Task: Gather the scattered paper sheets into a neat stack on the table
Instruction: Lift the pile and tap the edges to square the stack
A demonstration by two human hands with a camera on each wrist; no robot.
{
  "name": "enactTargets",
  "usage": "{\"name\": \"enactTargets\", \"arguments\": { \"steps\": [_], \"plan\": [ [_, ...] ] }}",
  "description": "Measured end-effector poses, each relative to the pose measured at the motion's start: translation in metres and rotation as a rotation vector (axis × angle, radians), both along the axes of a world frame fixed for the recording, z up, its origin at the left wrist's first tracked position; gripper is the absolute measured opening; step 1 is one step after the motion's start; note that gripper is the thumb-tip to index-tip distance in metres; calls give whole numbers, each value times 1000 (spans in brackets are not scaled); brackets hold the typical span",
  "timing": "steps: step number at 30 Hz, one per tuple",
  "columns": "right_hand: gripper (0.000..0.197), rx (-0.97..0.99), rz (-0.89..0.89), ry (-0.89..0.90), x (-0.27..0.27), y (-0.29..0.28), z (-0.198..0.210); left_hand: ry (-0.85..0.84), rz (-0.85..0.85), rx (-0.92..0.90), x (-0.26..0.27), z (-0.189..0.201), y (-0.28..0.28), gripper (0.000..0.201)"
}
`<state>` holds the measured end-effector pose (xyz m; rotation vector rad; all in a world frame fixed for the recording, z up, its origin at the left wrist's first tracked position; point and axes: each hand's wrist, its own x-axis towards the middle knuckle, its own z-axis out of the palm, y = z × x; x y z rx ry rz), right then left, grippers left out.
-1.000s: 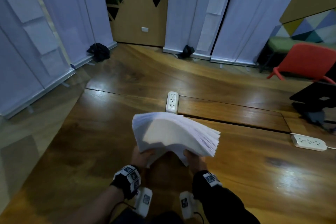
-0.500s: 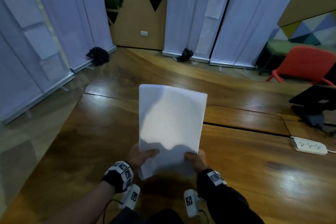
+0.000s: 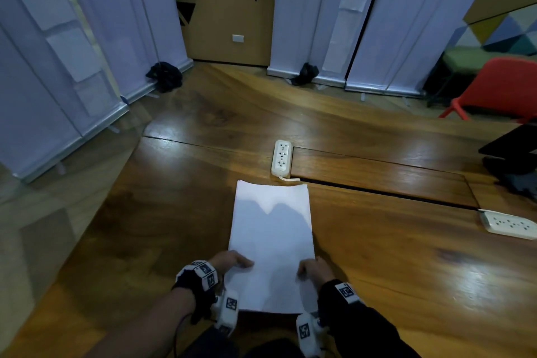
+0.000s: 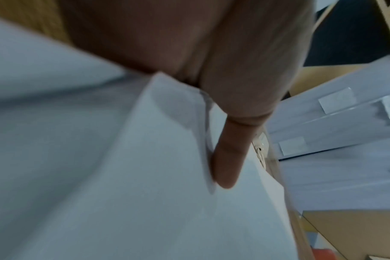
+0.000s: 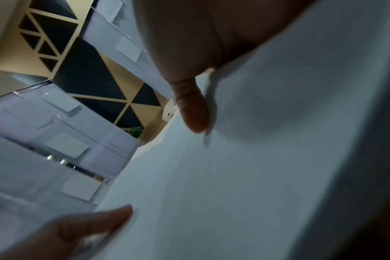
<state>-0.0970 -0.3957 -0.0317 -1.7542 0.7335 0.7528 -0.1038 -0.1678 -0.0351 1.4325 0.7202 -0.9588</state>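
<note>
A thick stack of white paper sheets (image 3: 273, 241) lies lengthwise over the wooden table (image 3: 392, 270), with its edges lined up and its far end just short of a power strip. My left hand (image 3: 232, 261) pinches the near left corner, thumb (image 4: 227, 158) on top of the paper (image 4: 122, 176). On the near right corner, my right hand (image 3: 312, 269) grips the same way, its thumb (image 5: 194, 112) pressed on the top sheet (image 5: 256, 176). The fingers under the stack are hidden. I cannot tell whether the near end rests on the table.
A white power strip (image 3: 281, 157) lies just beyond the stack, its cord reaching toward the paper. A second power strip (image 3: 508, 225) sits at the right. A dark object (image 3: 514, 160) stands at the far right, a red chair (image 3: 499, 90) behind it.
The stack drooped bent in both hands a second ago, then stood raised and straight. Now it is lowered nearly flat onto the table. Both hands keep their hold.
</note>
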Motion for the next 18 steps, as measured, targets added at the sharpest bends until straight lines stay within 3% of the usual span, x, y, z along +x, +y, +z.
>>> {"name": "enactTargets", "arguments": {
  "steps": [3,6,9,13,18],
  "plan": [
    [41,-131,14,-28,-3,4,-3,-123,125,148,3,-5,-6,42],
    [48,-202,8,-110,-6,10,-1,-335,171,392,5,2,-13,62],
    [55,-236,16,-207,-5,17,-3,-460,79,440,7,5,-15,77],
    [53,-307,110,-258,-4,20,7,-455,-16,476,11,-1,-12,63],
    [47,-333,79,-219,4,15,7,-455,-75,572,21,-4,-14,55]
  ]
}}
